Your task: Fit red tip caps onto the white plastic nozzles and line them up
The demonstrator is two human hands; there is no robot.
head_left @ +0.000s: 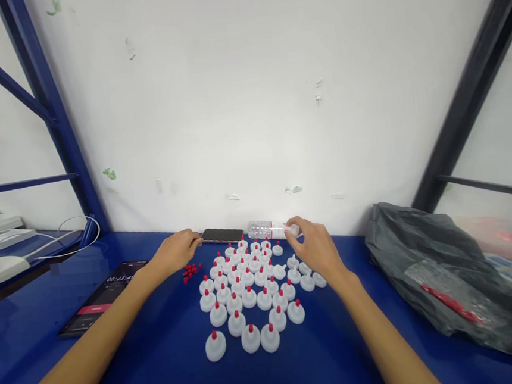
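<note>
At the back of the blue table, my left hand [178, 250] is closed, its fingertips pinching the left end of a dark smartphone [223, 235]. My right hand [315, 245] curls its thumb and fingers round the white end of a clear plastic bottle [260, 228] lying on its side by the wall. Between my arms stand many white squeeze-bottle nozzle caps with red tips [248, 297]. Beside my right wrist are several white nozzle caps without visible red tips [307, 282]. A small heap of loose red tips [190, 272] lies below my left hand.
A tablet showing a running timer [102, 301] lies left of my left forearm. On the right sits a grey plastic bag [405, 262] with clear packets of red parts. White devices and cables [0, 238] occupy the far left. A white wall [248, 97] closes off the back.
</note>
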